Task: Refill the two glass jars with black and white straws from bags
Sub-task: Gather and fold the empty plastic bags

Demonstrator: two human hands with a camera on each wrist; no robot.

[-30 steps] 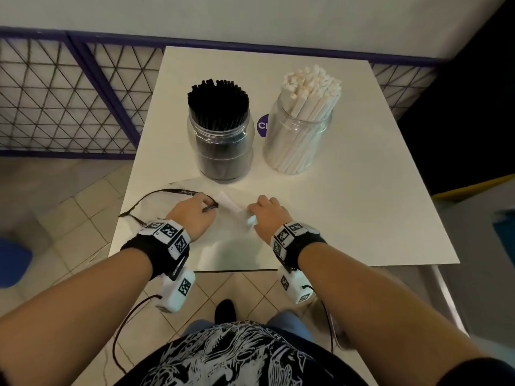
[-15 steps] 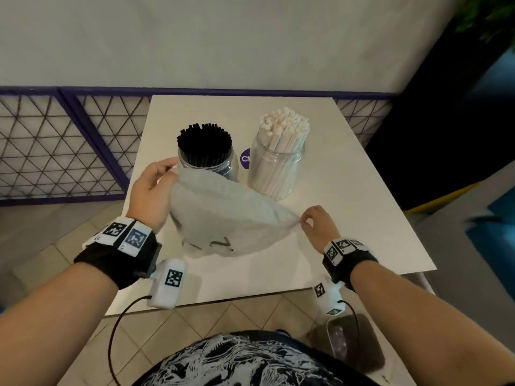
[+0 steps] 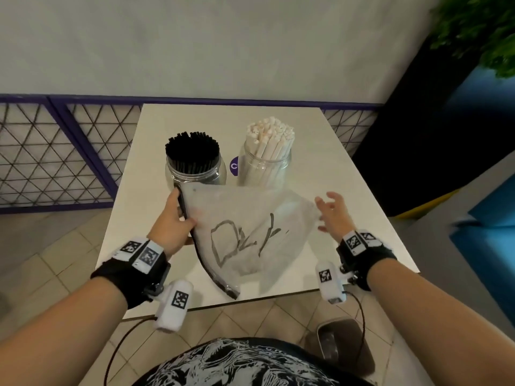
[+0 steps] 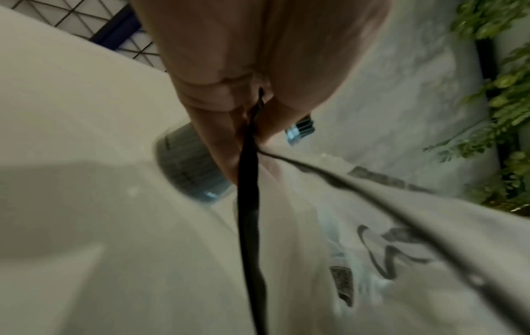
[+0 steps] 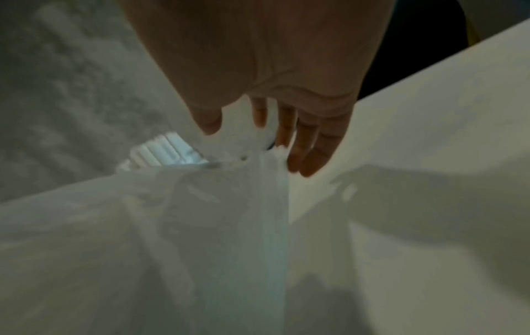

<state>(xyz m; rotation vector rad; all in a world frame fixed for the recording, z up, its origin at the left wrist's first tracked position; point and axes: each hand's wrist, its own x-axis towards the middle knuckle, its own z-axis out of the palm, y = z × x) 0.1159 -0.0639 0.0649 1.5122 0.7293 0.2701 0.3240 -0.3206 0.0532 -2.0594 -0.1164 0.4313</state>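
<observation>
Since half a second ago, the bag [image 3: 250,232] has swung up off the table [image 3: 348,190], and the right hand [image 3: 333,214] has let its corner go, fingers spread just beside that edge. Left hand [image 3: 172,218] pinches the bag's black-trimmed rim, the bag hanging rightward from that grip, in front of the black-straw jar [image 3: 195,165] and white-straw jar [image 3: 267,160].

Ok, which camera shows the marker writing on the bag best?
The head view: the whole scrawl on the bag faces the camera. The left wrist view catches only blurred strokes at a slant; the right wrist view shows none.
</observation>
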